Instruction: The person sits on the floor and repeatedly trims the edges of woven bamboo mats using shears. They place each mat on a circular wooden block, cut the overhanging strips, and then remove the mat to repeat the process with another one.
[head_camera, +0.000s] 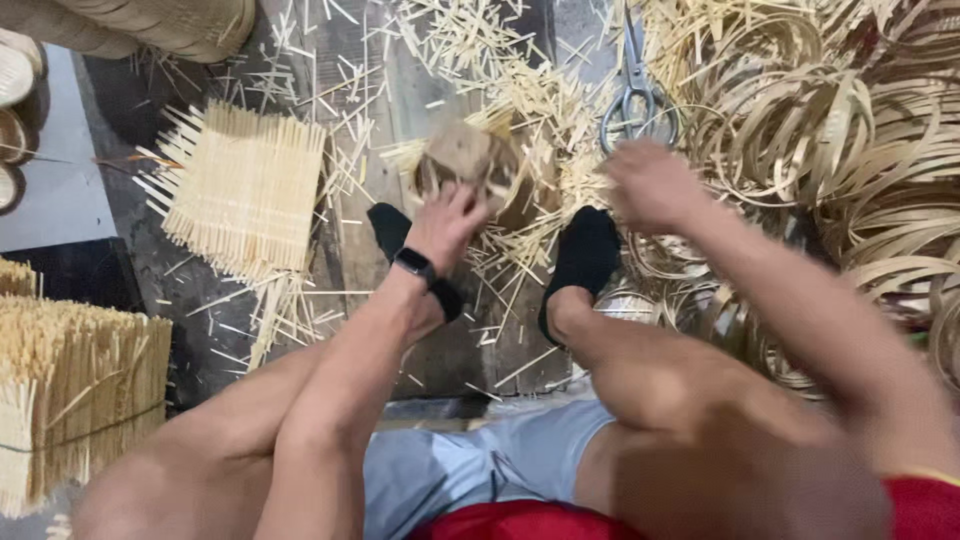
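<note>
Nearest the camera: bare knees and thighs, grey shorts (500, 455), red shirt hem at the bottom edge. Person seated on the dark floor (130, 110), feet in black socks (585, 255) planted on a worn dark wooden board (470, 350).

Biggest mass: heap of pale curled bamboo strip hoops (830, 130) filling the right side of the floor, up to the top right corner. Next, a bundled block of straw-coloured bamboo sticks (70, 390) at the left edge, bottom left. Then a flat square woven mat of thin bamboo slats (245, 185), loose ends sticking out, lying on the floor left of the board. Stacked round woven bamboo trays (150, 25) at the top left corner. Loose short bamboo offcuts (520, 90) scattered across the top centre and over the board.

Small round half-woven bamboo basket (470, 165) sits above the feet, between the two socks, blurred. Left hand (445, 225), black wristband on the wrist, grip closed on the basket's lower rim, fingers over the edge. Right hand (650, 185) blurred, just right of the basket and apart from it, hovering over the hoop heap edge; whether its grip is wide or narrow, cannot tell. Grey metal scissors (635, 100) lie on the offcuts just above the right hand, handles toward it, not touched.
</note>
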